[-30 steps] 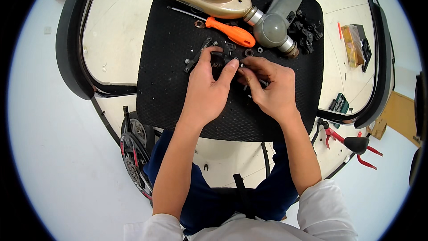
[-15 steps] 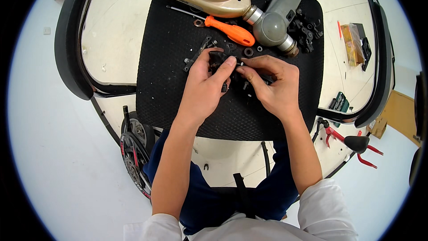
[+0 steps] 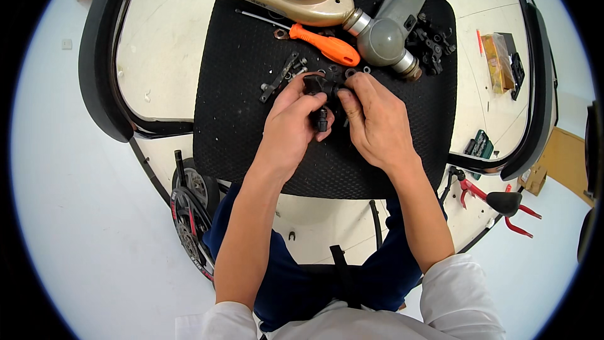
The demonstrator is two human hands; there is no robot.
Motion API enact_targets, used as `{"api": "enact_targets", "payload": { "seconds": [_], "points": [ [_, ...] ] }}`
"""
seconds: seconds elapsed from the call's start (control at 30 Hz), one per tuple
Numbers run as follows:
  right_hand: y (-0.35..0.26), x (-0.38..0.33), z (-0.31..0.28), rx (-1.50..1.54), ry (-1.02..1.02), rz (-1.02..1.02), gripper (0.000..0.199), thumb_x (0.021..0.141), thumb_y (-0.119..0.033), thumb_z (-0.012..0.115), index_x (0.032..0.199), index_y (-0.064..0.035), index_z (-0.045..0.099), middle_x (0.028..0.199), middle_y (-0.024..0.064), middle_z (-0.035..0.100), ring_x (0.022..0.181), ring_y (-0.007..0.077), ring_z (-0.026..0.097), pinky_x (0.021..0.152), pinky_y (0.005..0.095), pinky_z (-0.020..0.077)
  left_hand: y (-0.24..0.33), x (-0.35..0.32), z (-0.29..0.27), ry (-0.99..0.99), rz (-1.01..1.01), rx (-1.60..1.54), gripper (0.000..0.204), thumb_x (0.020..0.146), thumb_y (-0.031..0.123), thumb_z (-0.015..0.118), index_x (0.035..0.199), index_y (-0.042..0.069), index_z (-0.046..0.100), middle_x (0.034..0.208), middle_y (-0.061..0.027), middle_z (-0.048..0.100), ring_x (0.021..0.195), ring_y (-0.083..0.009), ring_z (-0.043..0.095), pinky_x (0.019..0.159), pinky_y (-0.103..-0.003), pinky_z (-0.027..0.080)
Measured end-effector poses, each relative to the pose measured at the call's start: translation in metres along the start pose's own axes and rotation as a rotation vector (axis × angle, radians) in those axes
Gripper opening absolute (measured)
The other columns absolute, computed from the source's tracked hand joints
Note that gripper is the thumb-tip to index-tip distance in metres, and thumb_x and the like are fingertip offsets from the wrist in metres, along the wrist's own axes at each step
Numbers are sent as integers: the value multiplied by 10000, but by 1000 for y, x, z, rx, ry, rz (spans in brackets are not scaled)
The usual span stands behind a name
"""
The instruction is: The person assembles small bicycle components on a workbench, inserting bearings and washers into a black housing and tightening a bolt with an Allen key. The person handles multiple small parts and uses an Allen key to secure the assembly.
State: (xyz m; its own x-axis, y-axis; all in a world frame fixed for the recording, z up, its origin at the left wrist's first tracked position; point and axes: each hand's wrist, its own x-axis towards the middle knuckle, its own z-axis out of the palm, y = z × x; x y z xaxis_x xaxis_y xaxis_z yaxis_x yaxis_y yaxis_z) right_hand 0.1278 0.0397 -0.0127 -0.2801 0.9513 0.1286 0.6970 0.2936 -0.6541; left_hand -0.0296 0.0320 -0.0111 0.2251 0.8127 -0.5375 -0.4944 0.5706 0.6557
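Over the black chair seat (image 3: pixel 226 132) I hold a small black mechanical part (image 3: pixel 321 116) with a rounded stub; its exact kind is hard to make out. My left hand (image 3: pixel 289 116) is closed around its left side, thumb on top. Fingers of my right hand (image 3: pixel 377 110) are pinched at the part's right end, covering that end. Just beyond lie an orange-handled screwdriver (image 3: pixel 327 45), a metal bracket (image 3: pixel 277 80) with bolts, and small ring-shaped washers (image 3: pixel 367 70).
A gold bicycle fork (image 3: pixel 314 9) and a grey metal frame joint (image 3: pixel 385 41) lie across the seat's far side, beside a pile of black parts (image 3: pixel 434 44). Armrests (image 3: pixel 104 56) flank the seat. On the floor are a wheel (image 3: pixel 189 233) and a red frame (image 3: pixel 478 192).
The black part has turned in my left hand, exposing more of its stub. My right hand has shifted slightly left, its fingers more tightly bent and pointing down.
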Motion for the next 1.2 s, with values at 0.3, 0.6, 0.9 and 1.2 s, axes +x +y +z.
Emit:
{"api": "enact_targets", "payload": {
  "seconds": [0.3, 0.6, 0.9, 1.2],
  "points": [
    [2, -1, -4, 222, 105, -29, 168, 842, -22, 687, 976, 5, 589, 826, 137, 592, 702, 269, 620, 633, 336, 491, 4, 0, -3, -53, -16, -79, 363, 916, 65, 404, 1253, -36, 495, 1005, -92, 586, 744, -160, 521, 609, -286, 387],
    [2, -1, -8, 445, 164, 49, 129, 767, 21, 732, 893, -1, 719, 865, 104, 695, 756, 193, 694, 686, 275, 543, 4, 2, -2, -70, -42, -98, 270, 970, 187, 465, 1168, 24, 551, 940, -47, 578, 710, -132, 501, 587, -264, 366],
    [2, -2, -20, 253, 138, -63, 189, 721, 23, 746, 903, -27, 727, 893, 93, 699, 778, 245, 690, 697, 289, 542, 3, 4, 1, -79, -123, -34, 196, 961, 184, 536, 1113, 62, 561, 910, -14, 556, 695, -101, 474, 579, -242, 346],
    [8, -10, -20, 248, 194, -38, 154, 728, 6, 763, 872, -24, 715, 858, 90, 708, 762, 231, 700, 681, 288, 550, 0, 3, 10, -13, -23, 30, 328, 939, 161, 544, 1226, 14, 484, 931, -52, 546, 711, -124, 485, 594, -253, 364]
  ]
}}
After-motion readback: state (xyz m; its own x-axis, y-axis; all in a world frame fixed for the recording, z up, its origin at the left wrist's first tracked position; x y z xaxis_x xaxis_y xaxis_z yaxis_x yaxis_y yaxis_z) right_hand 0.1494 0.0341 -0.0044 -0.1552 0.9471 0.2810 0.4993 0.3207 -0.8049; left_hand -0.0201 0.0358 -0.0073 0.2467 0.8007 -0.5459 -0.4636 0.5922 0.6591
